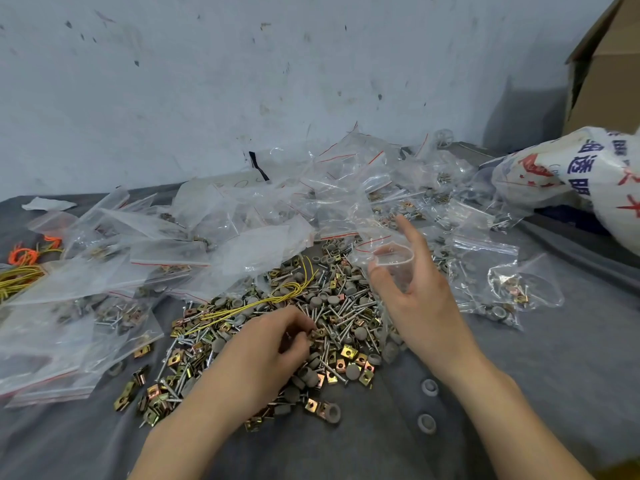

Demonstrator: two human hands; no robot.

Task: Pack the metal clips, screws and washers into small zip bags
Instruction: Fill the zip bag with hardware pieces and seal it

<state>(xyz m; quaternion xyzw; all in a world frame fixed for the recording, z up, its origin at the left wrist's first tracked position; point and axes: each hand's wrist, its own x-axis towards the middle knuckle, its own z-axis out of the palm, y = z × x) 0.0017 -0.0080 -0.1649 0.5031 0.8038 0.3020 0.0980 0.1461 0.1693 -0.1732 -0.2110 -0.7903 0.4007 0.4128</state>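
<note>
A loose pile of small hardware lies in the middle of a wrinkled grey cloth. It mixes folded square metal clips with a brassy yellow sheen and a hole through each, thin silver screws with pointed tips, and dull grey round washers, some flat-topped, some showing a centre hole.

The left hand rests on the near left part of the pile, fingers curled down and pinching pieces from it; which pieces cannot be told. The right hand is raised over the pile's right edge, gripping a small clear zip bag with a red seal line, its mouth pulled open into a loop, the forefinger pointing up.

Thin yellow elastic cords trail across the pile's top left. Behind and left of the pile spreads a glossy heap of crinkled clear zip bags. Right of the pile lies a filled zip bag. Farther right sits a white plastic sack printed in red and blue, with a brown cardboard box above it. A scuffed pale wall stands behind.
</note>
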